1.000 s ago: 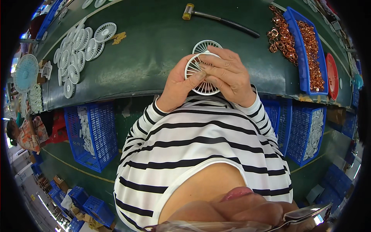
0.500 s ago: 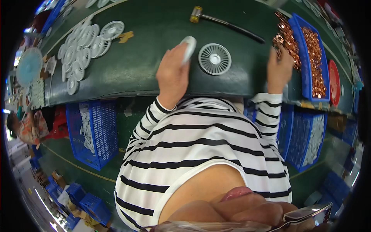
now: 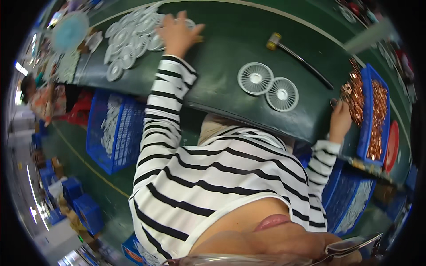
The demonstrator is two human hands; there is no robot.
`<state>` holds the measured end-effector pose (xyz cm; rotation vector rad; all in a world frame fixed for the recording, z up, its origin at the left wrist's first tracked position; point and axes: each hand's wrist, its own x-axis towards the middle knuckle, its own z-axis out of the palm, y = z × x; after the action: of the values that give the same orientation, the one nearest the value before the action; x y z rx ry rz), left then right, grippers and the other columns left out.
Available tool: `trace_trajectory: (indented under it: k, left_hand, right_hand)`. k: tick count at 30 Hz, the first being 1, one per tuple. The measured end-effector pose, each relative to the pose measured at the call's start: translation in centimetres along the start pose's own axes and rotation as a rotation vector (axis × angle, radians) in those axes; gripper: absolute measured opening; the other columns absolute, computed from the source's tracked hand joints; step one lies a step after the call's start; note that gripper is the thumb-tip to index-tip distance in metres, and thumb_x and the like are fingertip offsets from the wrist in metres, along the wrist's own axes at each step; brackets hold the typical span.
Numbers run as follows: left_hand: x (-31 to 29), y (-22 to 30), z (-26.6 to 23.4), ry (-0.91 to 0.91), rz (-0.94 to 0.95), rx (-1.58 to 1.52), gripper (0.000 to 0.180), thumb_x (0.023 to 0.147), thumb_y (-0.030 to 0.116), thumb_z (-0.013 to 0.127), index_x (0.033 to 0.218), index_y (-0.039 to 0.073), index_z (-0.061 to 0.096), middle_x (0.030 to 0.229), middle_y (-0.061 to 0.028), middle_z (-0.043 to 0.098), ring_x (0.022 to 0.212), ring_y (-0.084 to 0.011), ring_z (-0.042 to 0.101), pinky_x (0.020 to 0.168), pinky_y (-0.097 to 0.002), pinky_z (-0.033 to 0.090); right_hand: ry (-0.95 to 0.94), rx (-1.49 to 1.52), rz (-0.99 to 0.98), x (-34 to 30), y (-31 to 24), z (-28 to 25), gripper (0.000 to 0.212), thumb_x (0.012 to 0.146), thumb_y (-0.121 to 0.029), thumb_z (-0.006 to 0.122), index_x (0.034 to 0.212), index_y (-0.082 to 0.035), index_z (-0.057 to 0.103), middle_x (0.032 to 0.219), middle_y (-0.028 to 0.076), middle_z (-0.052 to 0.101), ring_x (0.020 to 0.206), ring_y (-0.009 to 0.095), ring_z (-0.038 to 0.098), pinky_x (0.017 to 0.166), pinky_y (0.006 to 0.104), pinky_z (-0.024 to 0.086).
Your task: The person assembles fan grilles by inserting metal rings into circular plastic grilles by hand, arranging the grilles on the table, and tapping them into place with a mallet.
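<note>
My left hand (image 3: 176,34) is stretched out with its fingers spread, over the right edge of a heap of white round fan grilles (image 3: 128,37). It partly covers some of them. My right hand (image 3: 340,120) pinches a small copper-coloured ring (image 3: 333,103) beside a loose pile of shiny copper-coloured pieces (image 3: 354,95). Between my hands, one spoked white grille (image 3: 256,78) lies flat, and a second white grille (image 3: 282,94) lies to its right, edges touching. Farther back, a hammer (image 3: 304,60) with a yellow-faced head rests on the green table.
A blue bin (image 3: 366,116) of copper-coloured pieces stands at the right, with a red tray (image 3: 392,146) beyond it. Below the table edge are a blue crate (image 3: 126,142) of white parts at left and another blue crate (image 3: 339,197) at right. A person (image 3: 44,99) sits far left.
My left hand has put the white grille down beside the other and moved left to the heap. My right hand has drawn back from the copper-coloured pile with a ring. The view has turned.
</note>
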<state>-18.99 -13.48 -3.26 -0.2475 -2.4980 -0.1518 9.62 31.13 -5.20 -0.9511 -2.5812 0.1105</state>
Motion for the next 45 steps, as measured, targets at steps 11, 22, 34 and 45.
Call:
trace_trajectory:
  k: [11,22,34,45]
  left_hand:
    - [-1.5,-1.4,1.0,-0.219,0.081,-0.135,0.049,0.089,0.051,0.055,0.109,0.008,0.066,0.086,-0.0224,0.067,0.085,-0.0403,0.064,0.076,-0.0477,0.049]
    - [-10.0,14.5,-9.1,-0.212,-0.189,-1.495,0.019,0.100,0.019,0.050,0.096,0.002,0.057,0.082,0.0006,0.055,0.073,-0.0057,0.045,0.063,-0.0226,0.040]
    - [-13.9,18.5,-10.4,-0.557,-0.123,-1.720,0.026,0.093,0.010,0.052,0.115,-0.002,0.047,0.100,-0.0105,0.055,0.089,-0.0144,0.053,0.081,-0.0271,0.045]
    - [-13.2,18.5,-11.2,-0.777,-0.247,-1.896,0.034,0.091,0.007,0.053,0.123,0.000,0.042,0.105,-0.0056,0.058,0.093,-0.0097,0.056,0.083,-0.0244,0.046]
  right_hand:
    - [0.082,0.265,-0.208,-2.6,-2.4,-1.2,0.011,0.085,-0.018,0.067,0.088,-0.009,0.063,0.087,0.009,0.061,0.077,0.027,0.061,0.066,0.0370,0.049]
    - [0.406,0.715,-0.706,-5.6,-9.8,-6.4,0.022,0.070,0.002,0.077,0.088,-0.004,0.066,0.082,0.009,0.063,0.072,0.027,0.060,0.061,0.0342,0.048]
    - [0.112,0.695,-0.794,-6.7,-14.5,-6.2,0.018,0.072,0.000,0.072,0.087,-0.004,0.062,0.087,0.009,0.062,0.076,0.028,0.059,0.065,0.0360,0.048]
    - [0.257,0.651,-0.637,-7.6,-13.8,-5.3,0.031,0.074,-0.017,0.076,0.103,-0.009,0.068,0.106,0.003,0.066,0.105,0.026,0.059,0.092,0.0417,0.040]
